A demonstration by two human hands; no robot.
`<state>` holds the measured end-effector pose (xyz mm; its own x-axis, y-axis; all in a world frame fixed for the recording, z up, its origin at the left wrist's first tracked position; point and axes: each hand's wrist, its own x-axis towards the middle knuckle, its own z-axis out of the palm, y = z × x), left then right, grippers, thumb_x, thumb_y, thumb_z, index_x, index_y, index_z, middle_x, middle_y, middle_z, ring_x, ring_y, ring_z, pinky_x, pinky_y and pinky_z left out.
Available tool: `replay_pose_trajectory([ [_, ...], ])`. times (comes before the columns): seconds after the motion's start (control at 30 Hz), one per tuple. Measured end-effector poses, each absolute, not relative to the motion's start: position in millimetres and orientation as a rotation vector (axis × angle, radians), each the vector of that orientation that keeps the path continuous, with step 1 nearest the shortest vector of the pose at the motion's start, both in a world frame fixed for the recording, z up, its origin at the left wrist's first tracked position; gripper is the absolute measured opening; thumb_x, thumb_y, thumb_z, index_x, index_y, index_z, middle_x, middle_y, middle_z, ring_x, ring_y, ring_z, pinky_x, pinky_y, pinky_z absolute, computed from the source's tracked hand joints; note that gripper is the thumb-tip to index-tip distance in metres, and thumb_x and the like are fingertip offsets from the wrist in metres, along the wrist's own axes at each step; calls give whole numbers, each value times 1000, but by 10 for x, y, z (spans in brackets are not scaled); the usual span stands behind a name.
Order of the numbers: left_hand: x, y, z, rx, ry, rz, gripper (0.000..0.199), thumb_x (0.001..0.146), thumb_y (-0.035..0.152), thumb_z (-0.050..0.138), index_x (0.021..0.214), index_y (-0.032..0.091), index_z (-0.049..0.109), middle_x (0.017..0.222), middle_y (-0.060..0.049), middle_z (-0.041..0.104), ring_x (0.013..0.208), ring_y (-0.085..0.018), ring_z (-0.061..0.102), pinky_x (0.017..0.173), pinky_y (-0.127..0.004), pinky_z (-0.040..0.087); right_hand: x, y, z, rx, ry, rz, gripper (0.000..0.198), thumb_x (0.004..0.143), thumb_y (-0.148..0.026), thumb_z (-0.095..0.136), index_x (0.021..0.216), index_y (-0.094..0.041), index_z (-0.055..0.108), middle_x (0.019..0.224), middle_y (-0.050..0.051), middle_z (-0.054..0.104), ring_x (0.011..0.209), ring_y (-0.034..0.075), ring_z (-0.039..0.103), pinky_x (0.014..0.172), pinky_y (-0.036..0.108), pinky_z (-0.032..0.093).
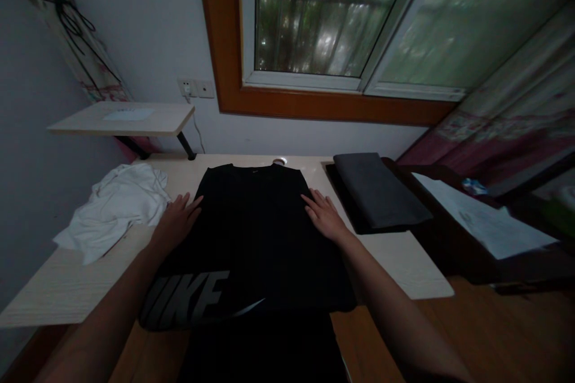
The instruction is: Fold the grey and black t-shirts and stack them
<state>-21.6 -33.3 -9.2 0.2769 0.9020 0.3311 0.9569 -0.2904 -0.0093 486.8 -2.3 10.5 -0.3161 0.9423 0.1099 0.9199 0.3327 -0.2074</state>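
A black T-shirt (265, 233) lies spread on the light wooden table (54, 287), its collar towards the wall and its lower edge towards me. White lettering and a swoosh mark show near the lower edge, and its sleeves are not visible. My left hand (178, 218) rests at the shirt's left edge with fingers stretched out. On the opposite edge lies my right hand (324, 213), its fingers extended over the cloth. Neither hand grips anything.
A crumpled white cloth (128, 200) lies at the left, below a small raised shelf (153, 119). Dark folded garments (380, 191) are stacked on the right. Beyond them, a dark surface bears a pale sheet (485, 218). Wall and window (332, 24) bound the back.
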Motion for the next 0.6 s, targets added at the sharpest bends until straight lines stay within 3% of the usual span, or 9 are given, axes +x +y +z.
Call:
replay_pose_trajectory([
  [0.37, -146, -614, -67, -2338, -1743, -299, 53, 105, 37, 35, 154, 24, 50, 166, -13, 38, 154, -42, 32, 118, -68, 33, 4977, -390, 104, -1765, -2384, 82, 56, 109, -52, 27, 161, -33, 37, 172, 0, 25, 159, 27, 22, 128, 59, 22],
  [0.6, -138, -703, -53, -2365, -1733, -252, 52, 102, 29, 33, 147, 23, 59, 167, -9, 38, 154, -41, 31, 118, -68, 35, 5088, -531, 113, -1694, -2401, 97, 59, 108, -53, 29, 160, -30, 39, 169, 1, 30, 159, 26, 25, 129, 57, 24],
])
